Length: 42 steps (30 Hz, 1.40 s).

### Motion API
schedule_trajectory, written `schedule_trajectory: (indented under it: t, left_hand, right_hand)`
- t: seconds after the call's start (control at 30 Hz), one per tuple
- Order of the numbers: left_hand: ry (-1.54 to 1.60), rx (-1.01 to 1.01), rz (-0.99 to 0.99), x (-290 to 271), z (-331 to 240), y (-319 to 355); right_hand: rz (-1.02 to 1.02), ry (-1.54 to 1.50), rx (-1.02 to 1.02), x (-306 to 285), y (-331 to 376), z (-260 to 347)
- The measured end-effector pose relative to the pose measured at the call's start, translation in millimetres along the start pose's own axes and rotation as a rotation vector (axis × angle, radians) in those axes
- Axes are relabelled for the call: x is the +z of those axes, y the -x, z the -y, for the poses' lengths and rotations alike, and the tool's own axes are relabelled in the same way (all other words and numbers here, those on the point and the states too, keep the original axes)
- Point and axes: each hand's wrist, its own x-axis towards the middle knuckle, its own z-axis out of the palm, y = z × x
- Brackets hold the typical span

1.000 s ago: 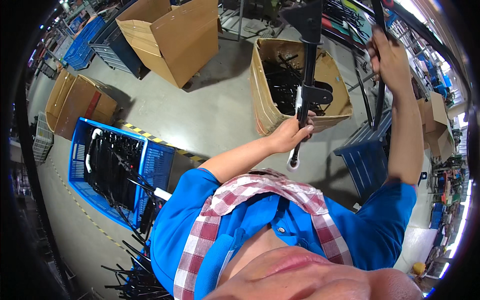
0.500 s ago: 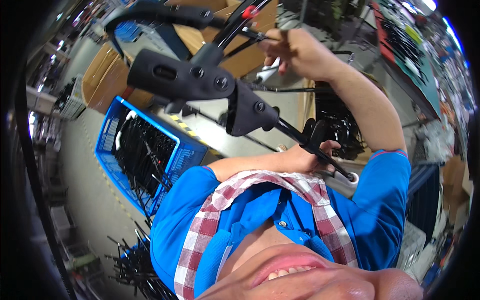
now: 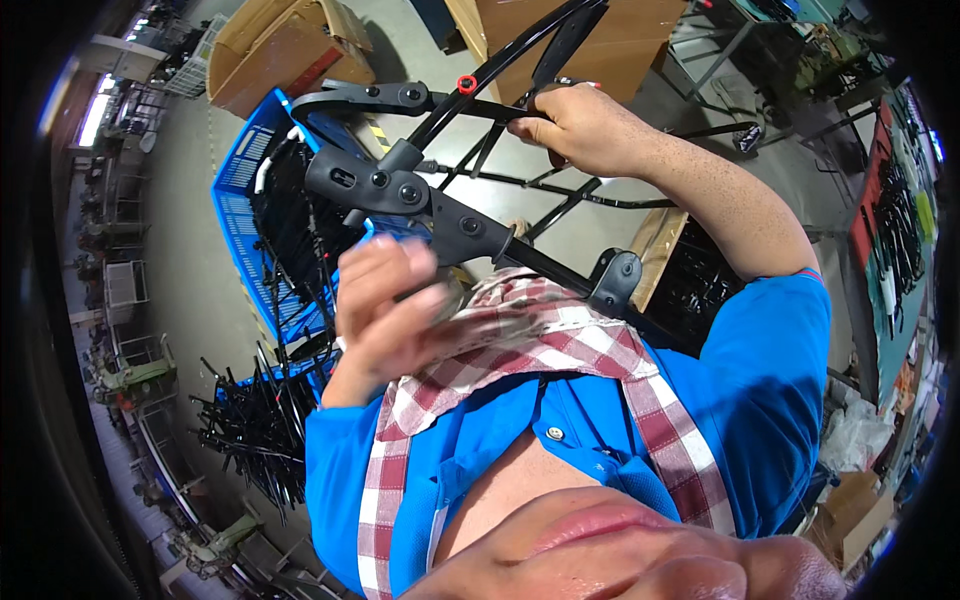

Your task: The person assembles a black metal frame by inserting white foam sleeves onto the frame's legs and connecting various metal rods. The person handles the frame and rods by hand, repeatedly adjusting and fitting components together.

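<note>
A black folding tube frame (image 3: 470,225) with dark plastic joints stretches across the middle, in front of my chest. A red ring (image 3: 466,85) sits on one of its upper tubes. My right hand (image 3: 590,125) is closed round a tube in the upper part of the frame. Left of the joints, my left hand (image 3: 385,305) is raised with fingers loosely bent and apart, smeared by motion. I see nothing in it. It is nearest to the large joint piece. A smaller black bracket (image 3: 613,283) sits on the lower tube, near my checked apron (image 3: 560,345).
A blue plastic crate (image 3: 235,185) holding black tubes stands at the left, with a bundle of black rods (image 3: 265,420) below it. Open cardboard boxes (image 3: 275,50) stand behind. Black parts lie on a green bench (image 3: 890,260) at the far right.
My left hand has left the lower tube and swung left, up beside the joints. The frame has shifted and tilted a little. My right hand stays on the upper tube.
</note>
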Motion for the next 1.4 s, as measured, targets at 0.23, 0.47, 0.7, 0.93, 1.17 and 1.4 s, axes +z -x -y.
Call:
schedule_trajectory:
  t: [0.23,0.47,0.7,0.93,1.17,1.4]
  left_hand:
    - [-0.397,0.368,0.089,30,36,-20]
    - [-0.129,0.602,-0.234,76,101,-84]
    - [0.093,0.619,-0.125,122,140,-144]
    - [0.344,0.685,-0.285,197,135,-204]
    - [0.516,-0.170,-0.066,304,216,-183]
    - [1.138,-0.944,0.522,397,191,-87]
  right_hand:
    - [-0.225,0.167,0.135,17,36,7]
    - [-0.507,0.131,0.095,-7,60,-13]
    - [-0.331,-0.518,0.224,3,103,-23]
    - [-0.710,-0.342,0.384,-39,109,-69]
    - [-1.029,-0.362,0.404,-113,223,-121]
    - [-1.226,-0.347,0.049,-77,279,-45]
